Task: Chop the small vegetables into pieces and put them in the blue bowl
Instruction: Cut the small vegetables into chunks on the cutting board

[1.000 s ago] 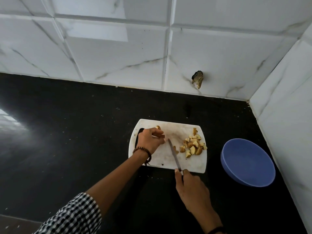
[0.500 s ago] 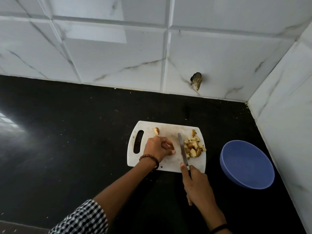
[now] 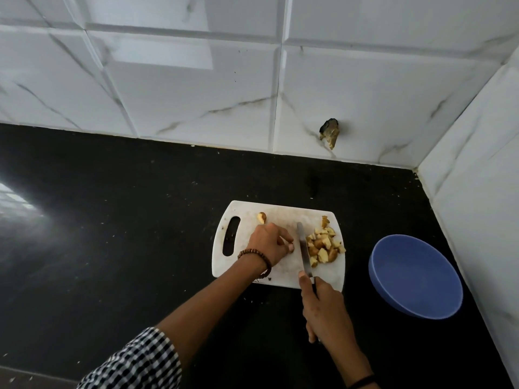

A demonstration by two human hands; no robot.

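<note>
Two risks: knife (image 3: 304, 249) blade just beside curled fingers of left hand (image 3: 268, 244) (can't tell if pinning a piece), slip nicks them. Right hand (image 3: 327, 313) grips the handle. Chopped pile (image 3: 323, 245) hugs the right edge of the board (image 3: 280, 272), may spill onto table (image 3: 140, 220); blue bowl (image 3: 415, 279) empty.

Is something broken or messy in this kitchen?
Yes. The white wall tile behind the cutting board has a jagged hole with brownish stuff showing, so it looks broken. Small pale crumbs lie scattered over the black counter too.
</note>
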